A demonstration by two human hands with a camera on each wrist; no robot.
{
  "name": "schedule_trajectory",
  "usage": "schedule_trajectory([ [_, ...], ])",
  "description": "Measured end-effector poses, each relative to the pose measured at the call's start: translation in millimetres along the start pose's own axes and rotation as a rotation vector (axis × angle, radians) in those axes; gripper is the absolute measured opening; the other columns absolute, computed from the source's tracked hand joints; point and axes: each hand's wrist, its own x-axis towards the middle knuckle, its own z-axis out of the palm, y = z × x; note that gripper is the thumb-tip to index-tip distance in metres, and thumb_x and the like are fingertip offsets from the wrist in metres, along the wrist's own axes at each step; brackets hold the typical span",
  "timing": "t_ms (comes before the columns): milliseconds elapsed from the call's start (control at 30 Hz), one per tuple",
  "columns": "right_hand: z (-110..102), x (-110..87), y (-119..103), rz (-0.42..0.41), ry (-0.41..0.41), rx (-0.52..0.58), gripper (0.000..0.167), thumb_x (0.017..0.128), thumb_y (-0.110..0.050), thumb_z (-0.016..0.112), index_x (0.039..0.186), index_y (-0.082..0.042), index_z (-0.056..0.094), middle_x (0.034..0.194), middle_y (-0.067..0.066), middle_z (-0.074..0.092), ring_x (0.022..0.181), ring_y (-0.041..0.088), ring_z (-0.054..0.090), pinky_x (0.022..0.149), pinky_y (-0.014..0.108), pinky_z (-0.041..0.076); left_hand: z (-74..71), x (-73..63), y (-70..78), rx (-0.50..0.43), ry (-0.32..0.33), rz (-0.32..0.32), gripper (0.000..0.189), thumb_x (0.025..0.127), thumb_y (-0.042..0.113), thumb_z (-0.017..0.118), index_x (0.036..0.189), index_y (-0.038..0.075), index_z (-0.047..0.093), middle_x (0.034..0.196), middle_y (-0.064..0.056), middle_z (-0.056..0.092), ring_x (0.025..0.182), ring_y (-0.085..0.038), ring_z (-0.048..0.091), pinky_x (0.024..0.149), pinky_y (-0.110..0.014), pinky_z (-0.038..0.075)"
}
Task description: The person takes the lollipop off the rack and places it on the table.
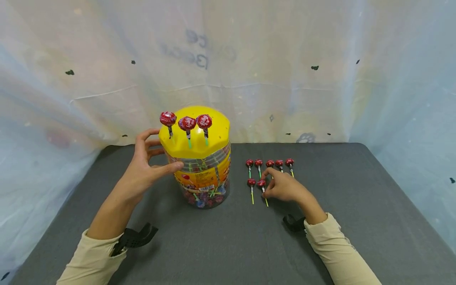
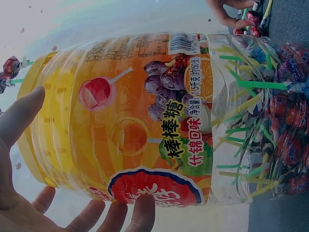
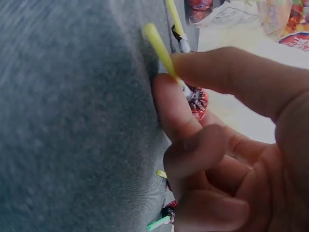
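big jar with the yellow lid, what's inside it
Through the jar's clear lower part, wrapped lollipops show, some red, with green and yellow sticks. The printed label covers the middle, so whatever lies behind it cannot be seen.

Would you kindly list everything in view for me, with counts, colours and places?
jar: one, clear with orange-yellow label, left of centre on the table
lid: one, yellow, on the jar
lid lollipops: three, red, standing in the lid
back-row lollipops: five, red, right of the jar
front-row lollipops: two, red with yellow sticks, nearer the person
jar lollipops: too many to count, mixed colours, inside the jar
table: one, dark grey, below everything
sheeting: pale, dark-marked, behind the table
wrist devices: two, black, at the wrists
sleeves: two, beige
left hand: one, gripping the jar
right hand: one, pinching the right front-row lollipop
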Motion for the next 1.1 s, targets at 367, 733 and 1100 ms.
schedule_trajectory([
  [367, 1.2, 2.1, 0.8, 0.046, 0.038, -0.035, 0.046, 0.084, -0.022, 0.079, 0.120, -0.010, 0.055, 0.080, -0.002, 0.073, 0.069, 0.011, 0.060, 0.063, 0.028, 0.044, 0.5, 0.4, 1.0, -0.001, -0.006, 0.001, 0.089, 0.092, 0.020, 0.072, 0.152, 0.029, 0.007, 0.144, -0.007, 0.028, 0.131, -0.027, 0.036, 0.090, -0.032, 0.051],
  [733, 2.5, 2.7, 2.4, 0.000, 0.045, -0.039, 0.046, 0.086, -0.018, 0.077, 0.127, -0.012, 0.058, 0.080, -0.001, 0.073, 0.066, 0.010, 0.058, 0.061, 0.028, 0.044, 0.3, 0.7, 1.0, -0.009, -0.005, 0.002, 0.088, 0.092, 0.019, 0.072, 0.151, 0.032, 0.008, 0.143, -0.006, 0.028, 0.129, -0.025, 0.036, 0.089, -0.028, 0.051],
  [1100, 2.2, 4.3, 2.0, 0.031, 0.054, -0.020, 0.041, 0.085, -0.020, 0.077, 0.119, -0.010, 0.056, 0.081, -0.001, 0.073, 0.068, 0.012, 0.059, 0.062, 0.028, 0.044, 0.3, 0.2, 1.3, -0.007, 0.001, -0.001, 0.089, 0.092, 0.020, 0.072, 0.152, 0.030, 0.008, 0.143, -0.006, 0.029, 0.129, -0.025, 0.036, 0.089, -0.028, 0.051],
])
